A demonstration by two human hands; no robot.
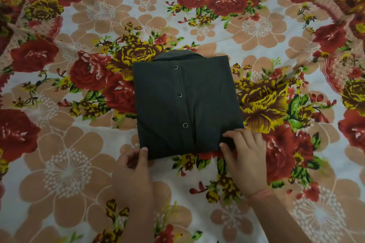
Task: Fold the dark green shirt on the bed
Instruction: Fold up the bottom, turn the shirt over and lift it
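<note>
Shirt (185, 104), dark green, lies folded square on the bed (79, 163); your left hand (134, 171) and right hand (245, 156) each pinch its near corners.

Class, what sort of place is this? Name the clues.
Probably a bedroom at home: a floral bedsheet fills the view, with a folded shirt lying on it. No walls or furniture show.

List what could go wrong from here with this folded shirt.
1. Both hands grip only the near edge: the left hand at one corner, the right hand at the other. Lifting from there could let the dark green shirt fall open.
2. The collar peeks out past the far edge and could crumple if the bundle is pushed.
3. The floral bedsheet is soft and slightly wrinkled, so sliding might skew the layers.
</note>
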